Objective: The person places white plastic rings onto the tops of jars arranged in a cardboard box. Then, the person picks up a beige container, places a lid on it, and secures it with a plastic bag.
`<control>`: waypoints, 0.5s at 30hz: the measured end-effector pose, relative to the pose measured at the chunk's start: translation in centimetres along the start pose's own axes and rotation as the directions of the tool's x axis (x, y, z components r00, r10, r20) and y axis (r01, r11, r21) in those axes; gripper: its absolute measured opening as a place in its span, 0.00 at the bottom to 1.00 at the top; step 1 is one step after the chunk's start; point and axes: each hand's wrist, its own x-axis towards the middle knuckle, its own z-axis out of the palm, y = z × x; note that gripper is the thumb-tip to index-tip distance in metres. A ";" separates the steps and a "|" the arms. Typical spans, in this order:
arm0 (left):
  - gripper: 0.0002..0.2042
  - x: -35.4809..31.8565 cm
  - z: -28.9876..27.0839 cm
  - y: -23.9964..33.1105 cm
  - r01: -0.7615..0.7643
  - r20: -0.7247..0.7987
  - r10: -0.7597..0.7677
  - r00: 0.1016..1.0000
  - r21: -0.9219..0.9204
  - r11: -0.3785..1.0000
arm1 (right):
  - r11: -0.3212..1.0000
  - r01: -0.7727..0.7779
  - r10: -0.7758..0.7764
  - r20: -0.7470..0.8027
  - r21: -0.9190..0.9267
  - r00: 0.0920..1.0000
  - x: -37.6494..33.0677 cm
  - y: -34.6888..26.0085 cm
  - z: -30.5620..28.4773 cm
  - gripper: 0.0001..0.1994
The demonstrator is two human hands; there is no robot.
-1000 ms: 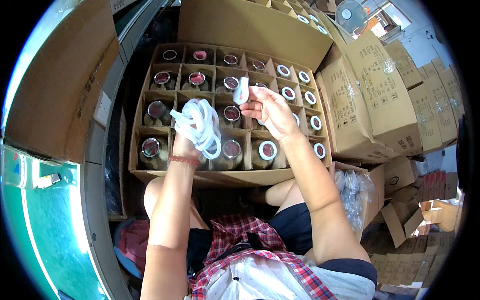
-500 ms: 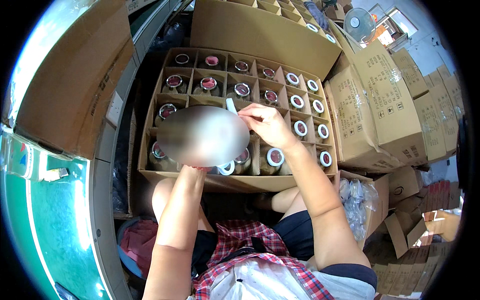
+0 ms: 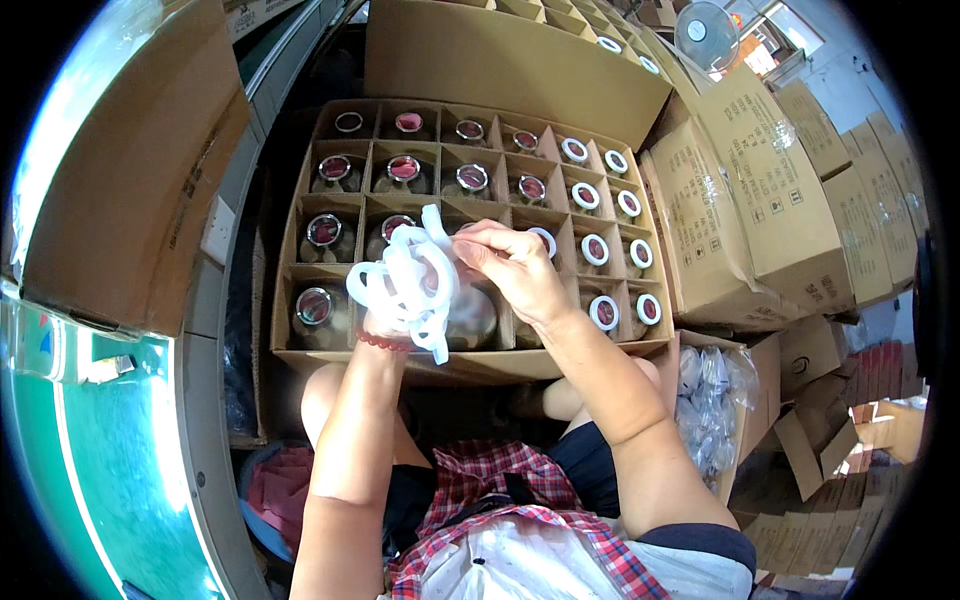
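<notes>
The bunch of white rings [image 3: 405, 285] hangs over the left hand [image 3: 385, 320], whose fingers are closed around it, so that single rings can be taken off easily. The right hand [image 3: 510, 265] pinches the bunch with thumb and fingertips at its right edge. Both hands are above the divided carton [image 3: 300, 300], just over the glass jars [image 3: 325, 235]. The jars in the right-hand cells already carry white rings; those on the left are bare.

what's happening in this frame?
A seated person holds a bunch of white rings in the left hand while the right hand pinches at the bunch. Both hands are over a divided carton of glass jars. The right-hand columns already have white rings on the jar mouths; the left ones do not.
</notes>
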 end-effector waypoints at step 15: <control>0.14 -0.4 -0.4 1.2 -0.133 -0.189 0.134 0.973 0.020 0.991 | 0.883 0.283 -0.241 0.157 -0.374 0.958 -0.5 -1.5 -1.7 0.07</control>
